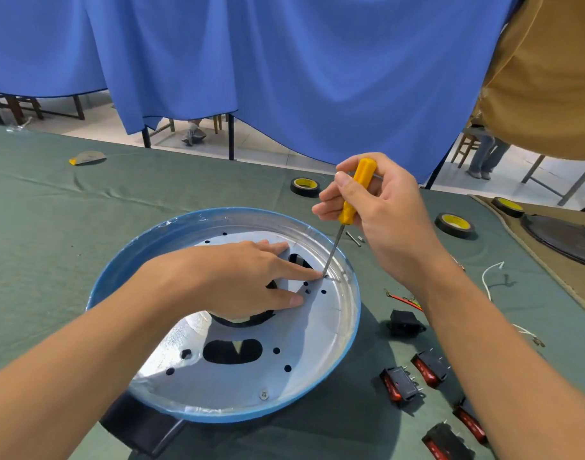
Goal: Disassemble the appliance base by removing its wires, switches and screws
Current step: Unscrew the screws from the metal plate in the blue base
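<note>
Head view. The appliance base point(321, 336), a round metal pan with a blue rim, sits open side up on the green cloth of the table point(151, 194), directly in front of me. A black handle point(141, 426) projects from its near left edge.

My right hand point(384, 210) is wrapped around the yellow handle of the screwdriver point(356, 194), thumb and fingers curled round it. The shaft slopes down and to the left, and its tip meets a screw point(325, 276) on the pan floor, close to the far right wall.

My left hand point(238, 280) holds nothing. It lies flat on the pan floor with fingers straight, the index fingertip touching or just beside the screwdriver tip; I cannot tell which. The thumb rests near a cluster of small holes.

A second screw point(264, 394) is seated in the floor near the front rim. The floor shows several open holes and larger cut-outs.

On the cloth to the right of the base:
- a black socket point(405, 323) just beside the rim
- black and red rocker switches point(402, 383) grouped nearer to me, partly behind my right forearm
- a red wire point(404, 298) beside my right wrist
- a white wire point(490, 277) further right
- small metal pins point(352, 238) below my right hand
- black tape rolls point(454, 225) beyond them, one more behind the screwdriver handle

A blue curtain point(284, 61) hangs behind the table.
</note>
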{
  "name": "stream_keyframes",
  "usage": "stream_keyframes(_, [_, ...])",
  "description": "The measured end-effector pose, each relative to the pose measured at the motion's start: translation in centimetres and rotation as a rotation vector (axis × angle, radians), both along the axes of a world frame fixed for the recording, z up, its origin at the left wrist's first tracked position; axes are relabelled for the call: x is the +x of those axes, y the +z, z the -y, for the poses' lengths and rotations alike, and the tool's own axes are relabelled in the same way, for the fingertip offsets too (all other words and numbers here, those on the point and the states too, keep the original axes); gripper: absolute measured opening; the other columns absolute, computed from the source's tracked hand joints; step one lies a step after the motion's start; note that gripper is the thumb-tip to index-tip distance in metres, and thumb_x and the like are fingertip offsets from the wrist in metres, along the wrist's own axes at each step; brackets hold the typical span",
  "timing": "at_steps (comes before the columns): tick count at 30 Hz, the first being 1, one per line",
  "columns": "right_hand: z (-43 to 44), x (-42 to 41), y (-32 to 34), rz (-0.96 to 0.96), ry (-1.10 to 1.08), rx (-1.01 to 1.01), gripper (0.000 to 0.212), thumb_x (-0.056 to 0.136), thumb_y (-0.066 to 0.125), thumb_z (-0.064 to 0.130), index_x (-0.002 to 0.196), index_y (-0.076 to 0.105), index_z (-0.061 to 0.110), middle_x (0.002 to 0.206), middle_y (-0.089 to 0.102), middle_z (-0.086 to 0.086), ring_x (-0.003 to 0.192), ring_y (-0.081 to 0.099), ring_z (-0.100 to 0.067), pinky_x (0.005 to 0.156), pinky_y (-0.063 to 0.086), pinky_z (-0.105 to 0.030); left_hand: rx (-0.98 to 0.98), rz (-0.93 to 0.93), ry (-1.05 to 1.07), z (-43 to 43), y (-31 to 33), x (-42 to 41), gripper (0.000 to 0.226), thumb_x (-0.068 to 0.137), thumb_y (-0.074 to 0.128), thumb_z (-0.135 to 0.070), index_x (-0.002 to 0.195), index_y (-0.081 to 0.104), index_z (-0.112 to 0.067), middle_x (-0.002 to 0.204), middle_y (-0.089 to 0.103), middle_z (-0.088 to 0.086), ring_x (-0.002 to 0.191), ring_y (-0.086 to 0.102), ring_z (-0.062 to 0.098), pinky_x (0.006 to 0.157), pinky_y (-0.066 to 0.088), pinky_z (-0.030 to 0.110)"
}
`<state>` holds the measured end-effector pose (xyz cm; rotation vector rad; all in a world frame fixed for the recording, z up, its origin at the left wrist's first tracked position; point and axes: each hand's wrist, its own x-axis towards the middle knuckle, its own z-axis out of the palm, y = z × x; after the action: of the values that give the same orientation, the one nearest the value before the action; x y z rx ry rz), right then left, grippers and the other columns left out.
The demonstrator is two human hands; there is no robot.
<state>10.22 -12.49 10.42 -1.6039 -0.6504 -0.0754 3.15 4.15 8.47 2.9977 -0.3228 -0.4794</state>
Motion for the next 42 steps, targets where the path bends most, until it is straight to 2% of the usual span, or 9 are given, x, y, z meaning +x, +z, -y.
stream_keyframes(9, [0.0,0.2,-0.2,0.028,-0.010,-0.070,0.009,0.099,0.052,0.012,0.101,0.056,0.003,0.086,0.070,-0.013,0.074,0.072,-0.020,0.069,0.060,-0.032,-0.019,0.001,0.013,0.0,-0.1,-0.2,0.046,0.097,0.032,-0.060,0.136,0.012,-0.072,0.163,-0.004,-0.011,0.150,-0.001,0.013,0.117,0.010,0.037])
stream_keyframes(11, [0.1,0.4,-0.2,0.131,-0.068,-0.209,0.011,0.096,0.059,0.020,0.098,0.059,0.009,0.085,0.069,-0.005,0.077,0.070,-0.016,0.075,0.060,-0.037,-0.013,0.001,0.012,0.0,-0.1,-0.1,0.046,0.097,0.031,-0.060,0.136,0.012,-0.072,0.163,-0.005,-0.011,0.150,-0.001,0.014,0.117,0.010,0.038])
stream_keyframes(15, [1.0,0.7,0.6,0.311,-0.132,-0.404,0.021,0.085,0.072,0.031,0.103,0.062,0.025,0.070,0.060,0.018,0.070,0.061,-0.004,0.066,0.053,-0.022,-0.020,-0.009,0.009,-0.1,-0.2,-0.1,0.046,0.097,0.031,-0.059,0.137,0.012,-0.071,0.163,-0.005,-0.010,0.150,-0.001,0.015,0.117,0.011,0.038])
stream_keyframes(18, [1.7,0.8,1.1,0.314,-0.056,-0.413,0.034,0.085,0.072,0.017,0.115,0.057,0.026,0.082,0.068,0.005,0.077,0.070,-0.013,0.078,0.058,-0.035,-0.028,-0.006,0.009,-0.1,-0.2,-0.1,0.046,0.097,0.032,-0.059,0.137,0.012,-0.072,0.163,-0.005,-0.011,0.150,-0.002,0.014,0.117,0.011,0.038])
stream_keyframes(22, [1.7,0.8,1.1,0.249,0.025,-0.383,0.020,0.092,0.059,0.004,0.106,0.051,0.017,0.088,0.068,-0.001,0.080,0.072,-0.014,0.079,0.058,-0.041,-0.025,-0.002,0.013,-0.2,-0.3,-0.1,0.046,0.097,0.032,-0.059,0.137,0.012,-0.072,0.163,-0.005,-0.011,0.150,-0.003,0.014,0.117,0.011,0.040])
stream_keyframes(26, [1.2,1.0,0.8,0.488,-0.198,-0.530,0.023,0.088,0.067,0.040,0.103,0.055,0.026,0.073,0.057,0.010,0.070,0.060,-0.006,0.061,0.048,-0.015,-0.023,0.000,0.013,-0.1,-0.4,-0.1,0.046,0.097,0.031,-0.060,0.137,0.012,-0.071,0.163,-0.006,-0.011,0.150,-0.005,0.014,0.118,0.009,0.041])
stream_keyframes(28, [1.2,1.0,0.8,0.502,-0.243,-0.488,0.024,0.086,0.069,0.040,0.102,0.058,0.025,0.063,0.052,0.008,0.060,0.052,-0.006,0.054,0.040,-0.010,-0.026,0.005,0.016,-0.2,-0.5,-0.1,0.045,0.096,0.031,-0.061,0.136,0.012,-0.072,0.163,-0.006,-0.012,0.150,-0.006,0.013,0.118,0.009,0.041])
stream_keyframes(35, [1.8,1.3,0.8,0.563,-0.229,-0.655,0.014,0.090,0.055,0.023,0.103,0.048,0.022,0.061,0.045,0.006,0.057,0.047,-0.012,0.052,0.035,-0.027,-0.035,0.012,0.015,-0.2,-0.6,-0.1,0.045,0.096,0.031,-0.060,0.135,0.012,-0.072,0.163,-0.006,-0.013,0.149,-0.006,0.011,0.117,0.010,0.039])
stream_keyframes(42, [1.2,1.0,0.5,0.647,-0.347,-0.617,0.024,0.094,0.055,0.039,0.086,0.045,0.019,0.051,0.045,0.004,0.051,0.049,-0.018,0.050,0.041,-0.035,-0.021,0.012,0.012,-0.1,-0.5,-0.1,0.045,0.096,0.030,-0.061,0.136,0.012,-0.072,0.163,-0.005,-0.012,0.149,-0.006,0.012,0.118,0.009,0.039])
